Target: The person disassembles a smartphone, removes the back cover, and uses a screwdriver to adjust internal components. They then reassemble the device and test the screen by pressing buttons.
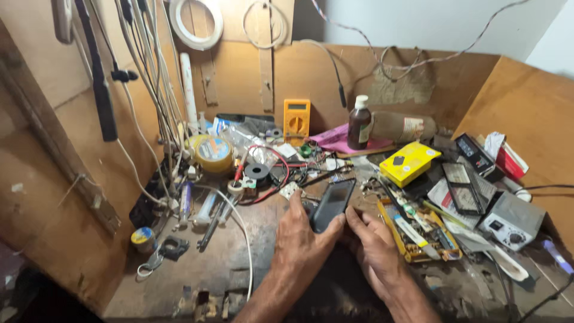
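A black mobile phone [332, 203] is tilted up over the middle of a cluttered wooden workbench [209, 263]. My left hand [302, 239] grips its left side and lower end. My right hand [371, 245] touches the phone's lower right edge with its fingertips. Both forearms come in from the bottom edge of the head view.
An orange multimeter [296, 119], a dark bottle [359, 124], a yellow box [410, 162] and a yellow tape roll [213, 152] stand behind. A tray of small parts [418, 230] and a grey box [513, 219] lie right. Cables [149, 84] hang on the left wall.
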### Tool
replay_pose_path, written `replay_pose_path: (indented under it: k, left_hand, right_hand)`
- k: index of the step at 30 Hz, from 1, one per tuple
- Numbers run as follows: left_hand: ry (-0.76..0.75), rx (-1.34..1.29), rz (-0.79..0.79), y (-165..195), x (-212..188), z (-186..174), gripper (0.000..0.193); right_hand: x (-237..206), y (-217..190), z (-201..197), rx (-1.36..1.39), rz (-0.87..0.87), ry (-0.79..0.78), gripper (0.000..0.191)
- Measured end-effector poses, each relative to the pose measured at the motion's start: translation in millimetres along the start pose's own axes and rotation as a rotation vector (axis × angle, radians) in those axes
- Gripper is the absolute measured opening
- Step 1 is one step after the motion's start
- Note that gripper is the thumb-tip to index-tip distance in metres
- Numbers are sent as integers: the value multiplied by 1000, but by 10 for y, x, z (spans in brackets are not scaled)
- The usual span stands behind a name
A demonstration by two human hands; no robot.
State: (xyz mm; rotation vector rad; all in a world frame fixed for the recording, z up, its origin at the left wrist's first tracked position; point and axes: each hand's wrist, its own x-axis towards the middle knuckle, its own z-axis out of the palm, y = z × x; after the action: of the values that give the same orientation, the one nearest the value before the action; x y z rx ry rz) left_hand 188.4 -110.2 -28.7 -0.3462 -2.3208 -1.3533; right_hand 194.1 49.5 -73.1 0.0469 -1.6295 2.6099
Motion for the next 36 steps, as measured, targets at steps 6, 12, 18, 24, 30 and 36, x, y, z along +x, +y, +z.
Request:
replay_pose_path:
  k: [6,12,18,24,30,36]
  left_hand:
    - [-127,-107,-260,170,48,-37,100]
    - [-115,-165,-252,223,48,-52,100]
    - [-132,-207,-266,191,18,-63,95]
    - [-173,-244,-261,208,-19,-31,94]
    - [-161,-247,-189,272,-78,27,97]
    - [-180,-301,-158,254,-139,79,94]
  right_hand:
    - [0,-174,17,18,93,-89,43]
    - [25,-106,-23,40,97,-48,39]
    - [37,-55,-52,10,90,-26,37]
    - [36,-37,-115,103,96,-54,36]
    - [20,10,-290,265,129,54,31]
    - [15,31,-345,352,116,60,28]
